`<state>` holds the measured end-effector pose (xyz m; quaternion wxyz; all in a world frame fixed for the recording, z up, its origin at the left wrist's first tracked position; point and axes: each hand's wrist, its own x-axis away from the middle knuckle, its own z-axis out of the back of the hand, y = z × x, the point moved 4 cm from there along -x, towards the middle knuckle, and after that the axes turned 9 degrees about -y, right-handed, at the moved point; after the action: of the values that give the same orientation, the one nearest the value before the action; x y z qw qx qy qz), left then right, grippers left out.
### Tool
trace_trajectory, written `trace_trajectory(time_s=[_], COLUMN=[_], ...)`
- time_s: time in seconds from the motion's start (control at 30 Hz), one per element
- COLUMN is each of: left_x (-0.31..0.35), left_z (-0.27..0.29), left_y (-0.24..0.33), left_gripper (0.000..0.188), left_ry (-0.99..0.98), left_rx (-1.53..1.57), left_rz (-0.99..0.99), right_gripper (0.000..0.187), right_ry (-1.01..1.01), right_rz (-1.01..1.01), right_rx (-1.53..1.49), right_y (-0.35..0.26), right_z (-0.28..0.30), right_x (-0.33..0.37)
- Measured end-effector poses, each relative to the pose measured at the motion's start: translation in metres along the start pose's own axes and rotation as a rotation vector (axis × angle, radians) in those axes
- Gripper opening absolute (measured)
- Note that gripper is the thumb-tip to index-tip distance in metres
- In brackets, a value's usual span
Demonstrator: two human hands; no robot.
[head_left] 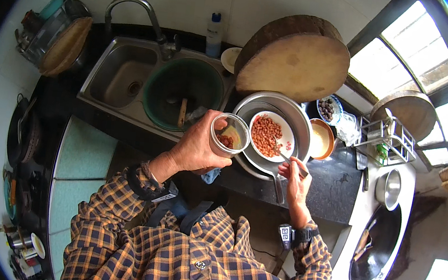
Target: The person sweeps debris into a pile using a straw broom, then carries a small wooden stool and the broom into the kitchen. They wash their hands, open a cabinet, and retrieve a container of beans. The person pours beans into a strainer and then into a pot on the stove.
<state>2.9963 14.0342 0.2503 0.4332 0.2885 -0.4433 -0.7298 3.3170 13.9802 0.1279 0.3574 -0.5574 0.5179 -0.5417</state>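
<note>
From the head camera, the left hand point(196, 147) wraps its fingers around a clear plastic jar point(229, 135), held tilted just left of the white bowl of peanuts point(272, 136). The right hand point(295, 180), just below that bowl, pinches a spoon point(288, 159) whose tip reaches into the peanuts. The bowl sits inside a metal pan point(299, 120), right of the sink point(115, 72).

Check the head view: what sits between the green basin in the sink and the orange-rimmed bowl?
In the head view, the metal basin holding a white plate of peanuts, with the left hand's clear jar in front.
</note>
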Motion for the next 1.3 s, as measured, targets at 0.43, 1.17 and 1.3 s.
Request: trace_trajectory(time_s=[0.43, 1.17, 1.3], left_x=[-0.012, -0.029, -0.022], left_z=[-0.009, -0.024, -0.020], left_y=[0.011, 0.018, 0.014], left_gripper=[0.088, 0.085, 0.088], left_ry=[-0.068, -0.108, -0.085], left_rx=[-0.111, -0.041, -0.054], left_rz=[-0.041, -0.079, -0.135], right_gripper=[0.030, 0.036, 0.029], right_ry=[0.150, -0.196, -0.028], right_rz=[-0.035, 0.915, 0.778], right_rx=[-0.301, 0.974, 0.835], right_y=[-0.013, -0.165, -0.135], right_z=[0.011, -0.089, -0.056], right_x=[0.005, 0.132, 0.084])
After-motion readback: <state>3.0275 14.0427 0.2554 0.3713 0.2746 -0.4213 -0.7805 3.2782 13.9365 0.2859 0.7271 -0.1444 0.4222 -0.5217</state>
